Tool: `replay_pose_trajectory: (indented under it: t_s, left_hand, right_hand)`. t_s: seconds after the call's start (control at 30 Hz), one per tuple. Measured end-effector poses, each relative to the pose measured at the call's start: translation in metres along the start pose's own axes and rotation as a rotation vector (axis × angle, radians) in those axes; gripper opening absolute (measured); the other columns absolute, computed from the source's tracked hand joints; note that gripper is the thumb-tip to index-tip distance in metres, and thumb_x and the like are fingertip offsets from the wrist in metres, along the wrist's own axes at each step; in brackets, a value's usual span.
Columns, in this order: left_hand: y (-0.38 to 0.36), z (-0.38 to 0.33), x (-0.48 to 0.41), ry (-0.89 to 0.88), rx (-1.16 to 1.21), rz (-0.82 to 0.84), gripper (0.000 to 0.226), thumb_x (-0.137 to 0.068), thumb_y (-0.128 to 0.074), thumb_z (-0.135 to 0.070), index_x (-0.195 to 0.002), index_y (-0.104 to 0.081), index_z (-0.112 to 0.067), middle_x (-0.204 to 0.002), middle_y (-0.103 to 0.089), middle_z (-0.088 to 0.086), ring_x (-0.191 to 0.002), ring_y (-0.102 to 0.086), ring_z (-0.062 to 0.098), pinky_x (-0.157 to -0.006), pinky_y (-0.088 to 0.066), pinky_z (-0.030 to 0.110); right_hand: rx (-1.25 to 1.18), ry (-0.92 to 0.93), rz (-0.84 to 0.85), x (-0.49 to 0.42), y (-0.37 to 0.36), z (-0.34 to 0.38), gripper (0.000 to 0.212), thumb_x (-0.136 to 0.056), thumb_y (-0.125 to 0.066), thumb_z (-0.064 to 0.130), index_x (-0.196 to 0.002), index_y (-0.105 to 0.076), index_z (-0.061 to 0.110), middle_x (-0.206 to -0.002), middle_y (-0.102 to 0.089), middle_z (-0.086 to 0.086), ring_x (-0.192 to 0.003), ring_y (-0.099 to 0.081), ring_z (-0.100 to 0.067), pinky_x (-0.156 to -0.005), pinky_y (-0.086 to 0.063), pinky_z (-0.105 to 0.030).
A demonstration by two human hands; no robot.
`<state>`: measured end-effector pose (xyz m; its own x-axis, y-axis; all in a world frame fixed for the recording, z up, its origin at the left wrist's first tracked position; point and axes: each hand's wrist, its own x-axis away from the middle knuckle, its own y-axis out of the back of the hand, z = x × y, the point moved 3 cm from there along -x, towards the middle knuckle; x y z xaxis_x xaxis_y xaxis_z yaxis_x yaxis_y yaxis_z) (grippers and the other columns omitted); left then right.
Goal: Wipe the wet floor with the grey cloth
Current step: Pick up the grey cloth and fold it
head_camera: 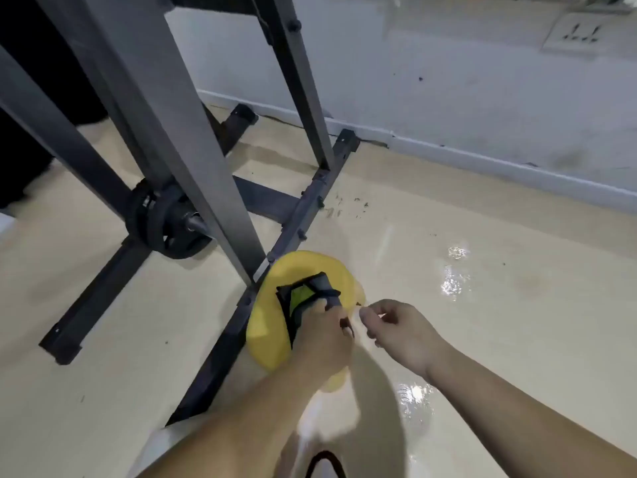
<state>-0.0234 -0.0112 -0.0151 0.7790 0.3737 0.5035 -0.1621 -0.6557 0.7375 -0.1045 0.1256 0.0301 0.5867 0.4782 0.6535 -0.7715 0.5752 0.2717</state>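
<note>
The grey cloth [305, 294], dark and folded with a green patch showing, sits in a yellow basin [267, 331] on the floor. My left hand [324, 339] is closed around the cloth's near end. My right hand [400, 331] hovers just to the right of it, fingers loosely curled, with nothing visible in them. Wet patches [455, 270] shine on the beige floor to the right of the basin, and another wet patch [415, 395] lies under my right forearm.
A dark metal rack base [300, 215] runs along the basin's left side, with weight plates [169, 225] on a peg behind it. A white wall and skirting [482, 160] close off the back, with a socket [582, 34] at the top right. Dirt specks [348, 205] lie near the rack.
</note>
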Motion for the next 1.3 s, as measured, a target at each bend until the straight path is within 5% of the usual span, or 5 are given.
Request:
replay_pose_trajectory:
  t_s: [0.23, 0.47, 0.57, 0.97, 1.3]
  left_hand:
    - [-0.059, 0.047, -0.047, -0.08, -0.515, -0.215, 0.05, -0.086, -0.065, -0.037, -0.129, -0.042, -0.038, -0.13, -0.039, 0.005, -0.116, -0.041, 0.029, -0.085, -0.047, 0.044]
    - [-0.039, 0.027, -0.031, -0.247, -0.104, -0.533, 0.017, -0.105, -0.049, -0.028, -0.116, -0.059, -0.036, -0.103, -0.051, -0.01, -0.088, -0.055, 0.008, -0.075, -0.048, 0.03]
    - [-0.047, -0.048, -0.01, -0.348, 0.13, -0.439, 0.021, -0.1, -0.058, -0.026, -0.108, -0.065, -0.045, -0.102, -0.051, -0.013, -0.092, -0.055, -0.001, -0.078, -0.043, 0.012]
    - [-0.197, -0.241, 0.012, -0.018, 0.618, 0.235, 0.014, -0.081, -0.067, -0.004, -0.091, -0.075, -0.008, -0.077, -0.071, 0.005, -0.068, -0.064, 0.021, -0.07, -0.046, 0.034]
    - [-0.195, -0.291, 0.002, 0.021, 0.117, 0.101, 0.02, -0.081, -0.054, -0.004, -0.068, -0.059, -0.019, -0.063, -0.059, 0.003, -0.058, -0.054, 0.02, -0.054, -0.043, 0.024]
  right_hand:
    - [-0.174, -0.009, 0.101, -0.075, -0.021, -0.082, 0.043, -0.097, -0.054, 0.059, -0.111, -0.072, 0.021, -0.103, -0.074, -0.004, -0.095, -0.07, -0.027, -0.083, -0.054, -0.038]
    - [-0.47, 0.148, 0.185, -0.07, -0.019, -0.106, 0.034, -0.1, -0.061, 0.036, -0.115, -0.068, 0.006, -0.092, -0.073, -0.006, -0.08, -0.07, -0.022, -0.078, -0.056, -0.04]
    - [-0.641, 0.247, 0.191, -0.03, 0.017, -0.12, 0.028, -0.098, -0.065, 0.038, -0.1, -0.063, 0.01, -0.088, -0.067, -0.008, -0.083, -0.065, -0.026, -0.076, -0.054, -0.042]
    - [-0.753, 0.185, 0.093, 0.043, 0.187, -0.274, 0.062, -0.07, -0.089, 0.017, -0.122, -0.056, 0.008, -0.112, -0.075, -0.017, -0.094, -0.075, -0.031, -0.078, -0.057, -0.038]
    - [-0.73, 0.109, -0.388, 0.016, 0.258, -0.315, 0.007, -0.086, -0.057, 0.012, -0.092, -0.056, 0.012, -0.077, -0.059, -0.006, -0.061, -0.051, -0.021, -0.058, -0.039, -0.029]
